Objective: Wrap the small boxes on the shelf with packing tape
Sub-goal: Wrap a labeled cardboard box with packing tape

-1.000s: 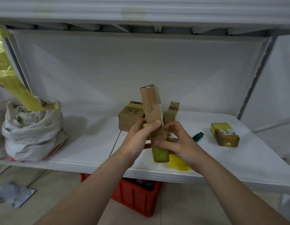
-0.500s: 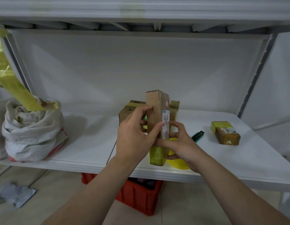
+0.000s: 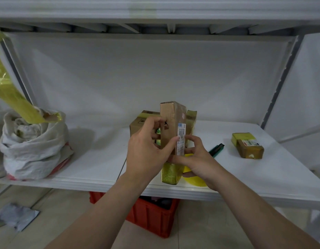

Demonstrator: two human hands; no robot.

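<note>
Tape roll (image 3: pixel 195 181) mostly behind right hand (image 3: pixel 198 159)

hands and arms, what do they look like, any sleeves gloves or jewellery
Two bare hands, no gloves. The left hand and right hand show no rings, and neither wrist carries a watch or bracelet. The left forearm and right forearm are uncovered down to the picture's bottom edge, so no sleeve is visible. No markings show.
</note>
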